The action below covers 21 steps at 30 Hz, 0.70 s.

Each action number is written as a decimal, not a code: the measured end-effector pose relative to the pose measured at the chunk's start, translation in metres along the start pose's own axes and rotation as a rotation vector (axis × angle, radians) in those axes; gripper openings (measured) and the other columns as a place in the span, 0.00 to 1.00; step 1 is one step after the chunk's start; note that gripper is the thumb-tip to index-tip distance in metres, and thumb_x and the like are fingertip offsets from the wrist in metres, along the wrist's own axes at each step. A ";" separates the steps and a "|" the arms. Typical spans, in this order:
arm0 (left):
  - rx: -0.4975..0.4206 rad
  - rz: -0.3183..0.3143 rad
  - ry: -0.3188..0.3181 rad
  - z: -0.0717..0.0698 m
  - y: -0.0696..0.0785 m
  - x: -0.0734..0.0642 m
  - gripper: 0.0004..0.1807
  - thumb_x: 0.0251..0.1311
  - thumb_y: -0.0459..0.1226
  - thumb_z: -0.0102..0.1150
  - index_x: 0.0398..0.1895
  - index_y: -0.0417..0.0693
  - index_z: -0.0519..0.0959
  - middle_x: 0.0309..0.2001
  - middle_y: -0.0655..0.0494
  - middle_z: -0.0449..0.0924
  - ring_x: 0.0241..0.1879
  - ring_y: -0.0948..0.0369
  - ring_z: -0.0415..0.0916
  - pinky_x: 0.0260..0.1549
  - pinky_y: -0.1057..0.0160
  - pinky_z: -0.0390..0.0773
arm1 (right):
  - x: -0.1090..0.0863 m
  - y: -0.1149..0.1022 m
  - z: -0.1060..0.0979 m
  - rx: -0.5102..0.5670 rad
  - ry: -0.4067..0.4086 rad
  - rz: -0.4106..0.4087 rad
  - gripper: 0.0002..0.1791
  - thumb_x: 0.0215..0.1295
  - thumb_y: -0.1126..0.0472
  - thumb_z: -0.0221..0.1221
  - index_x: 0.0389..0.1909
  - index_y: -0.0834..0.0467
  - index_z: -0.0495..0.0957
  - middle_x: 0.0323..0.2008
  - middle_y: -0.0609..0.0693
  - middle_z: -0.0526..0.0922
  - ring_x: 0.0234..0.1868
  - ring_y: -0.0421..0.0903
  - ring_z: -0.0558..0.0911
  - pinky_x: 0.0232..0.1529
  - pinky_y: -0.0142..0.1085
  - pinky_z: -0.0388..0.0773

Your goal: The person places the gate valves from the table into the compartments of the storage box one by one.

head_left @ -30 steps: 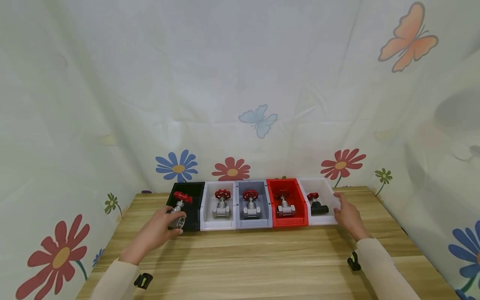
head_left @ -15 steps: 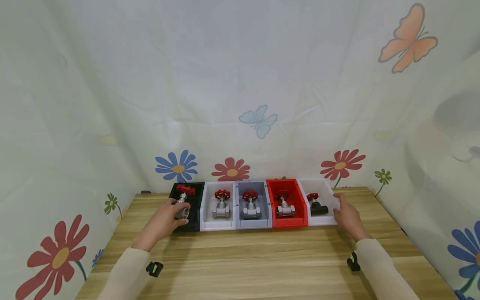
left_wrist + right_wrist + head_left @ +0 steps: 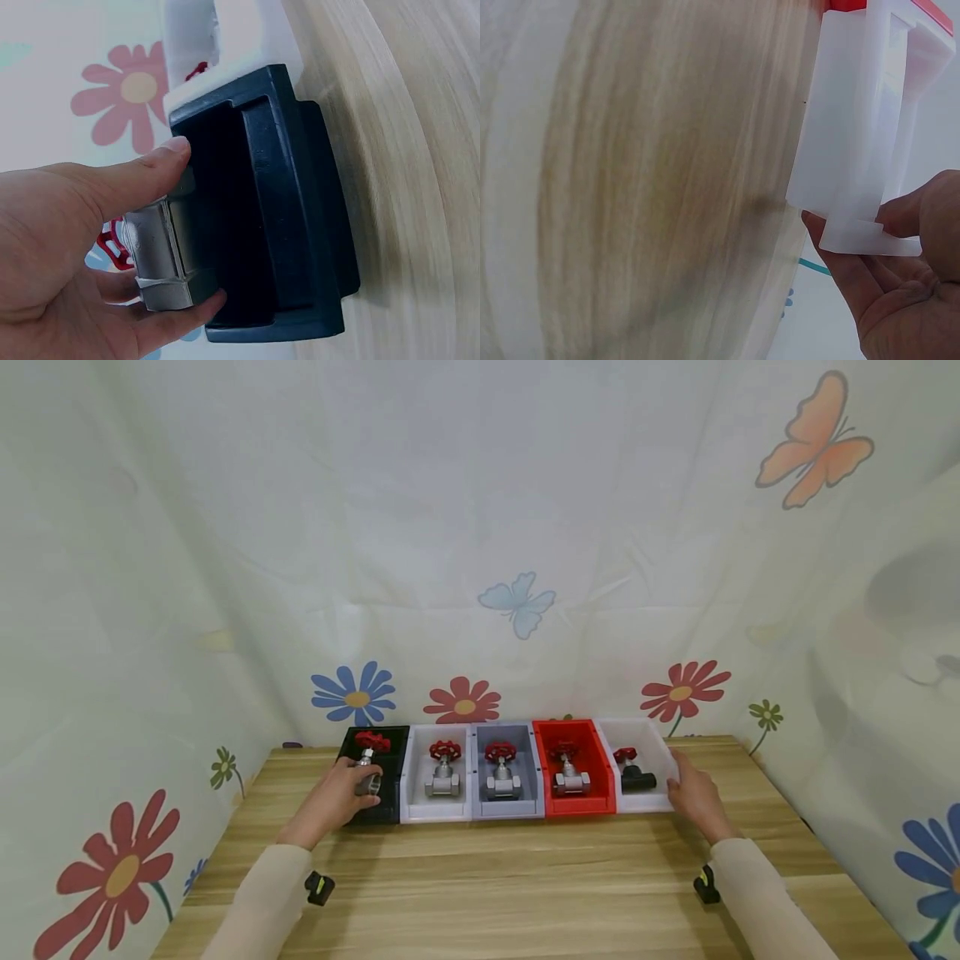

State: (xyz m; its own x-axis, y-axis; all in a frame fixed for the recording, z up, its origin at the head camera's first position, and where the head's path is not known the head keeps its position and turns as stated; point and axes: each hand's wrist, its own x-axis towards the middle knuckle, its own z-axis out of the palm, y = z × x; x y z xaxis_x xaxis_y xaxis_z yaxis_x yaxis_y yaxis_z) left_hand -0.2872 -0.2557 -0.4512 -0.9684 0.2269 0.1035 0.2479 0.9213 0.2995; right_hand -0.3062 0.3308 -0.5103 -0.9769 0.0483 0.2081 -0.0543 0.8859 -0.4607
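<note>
My left hand (image 3: 333, 797) grips the steel body of a gate valve (image 3: 159, 251) between thumb and fingers. This valve has a red handwheel (image 3: 372, 742) and is held at the black bin (image 3: 289, 217), its wheel toward the back. In the left wrist view the body is at the bin's opening; whether it touches the bin floor I cannot tell. At the far right of the row, my right hand (image 3: 697, 795) pinches the side wall of a white bin (image 3: 855, 135), thumb inside and fingers outside. A black valve (image 3: 637, 777) with a red handwheel lies in that bin.
Between the end bins stand a white bin (image 3: 437, 811), a grey bin (image 3: 508, 807) and a red bin (image 3: 581, 804), each holding a steel valve with a red wheel. The row sits on a wood-grain table (image 3: 510, 885), before a flowered curtain (image 3: 420, 527).
The left hand has carried the valve rightward and back, from the black bin's left front to over the bin, and turned it more upright. The right hand stays on the white bin.
</note>
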 end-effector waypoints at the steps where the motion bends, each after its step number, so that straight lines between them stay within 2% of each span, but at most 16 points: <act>1: 0.002 -0.004 0.001 0.002 -0.001 0.002 0.25 0.56 0.41 0.69 0.59 0.48 0.79 0.54 0.34 0.74 0.52 0.43 0.71 0.52 0.40 0.73 | 0.000 0.000 0.000 -0.004 -0.002 0.002 0.31 0.64 0.69 0.52 0.68 0.71 0.58 0.50 0.80 0.75 0.46 0.73 0.78 0.44 0.62 0.74; 7: 0.024 -0.028 0.010 0.010 -0.003 0.011 0.25 0.56 0.43 0.69 0.58 0.48 0.79 0.51 0.36 0.76 0.50 0.44 0.71 0.51 0.41 0.74 | 0.001 -0.001 -0.001 -0.015 -0.014 0.016 0.31 0.65 0.69 0.51 0.68 0.72 0.57 0.51 0.81 0.74 0.47 0.73 0.78 0.45 0.62 0.74; 15: 0.026 -0.049 0.019 0.023 -0.002 0.021 0.26 0.56 0.43 0.69 0.58 0.47 0.79 0.51 0.32 0.74 0.49 0.39 0.70 0.48 0.39 0.74 | -0.001 -0.002 -0.003 -0.021 -0.013 0.018 0.31 0.65 0.69 0.51 0.69 0.73 0.58 0.51 0.81 0.74 0.47 0.74 0.78 0.46 0.62 0.74; 21: 0.014 -0.103 0.001 0.030 -0.003 0.026 0.27 0.57 0.43 0.68 0.60 0.47 0.78 0.52 0.33 0.74 0.50 0.40 0.68 0.48 0.39 0.74 | -0.001 -0.006 -0.004 -0.021 -0.031 0.036 0.31 0.65 0.69 0.50 0.69 0.73 0.57 0.50 0.81 0.74 0.47 0.74 0.78 0.47 0.62 0.74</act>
State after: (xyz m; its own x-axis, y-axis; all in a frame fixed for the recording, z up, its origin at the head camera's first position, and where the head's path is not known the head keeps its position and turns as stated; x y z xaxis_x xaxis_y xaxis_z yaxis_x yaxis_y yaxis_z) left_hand -0.3144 -0.2432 -0.4778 -0.9887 0.1304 0.0737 0.1465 0.9442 0.2950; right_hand -0.3040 0.3274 -0.5039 -0.9842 0.0661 0.1643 -0.0151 0.8932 -0.4495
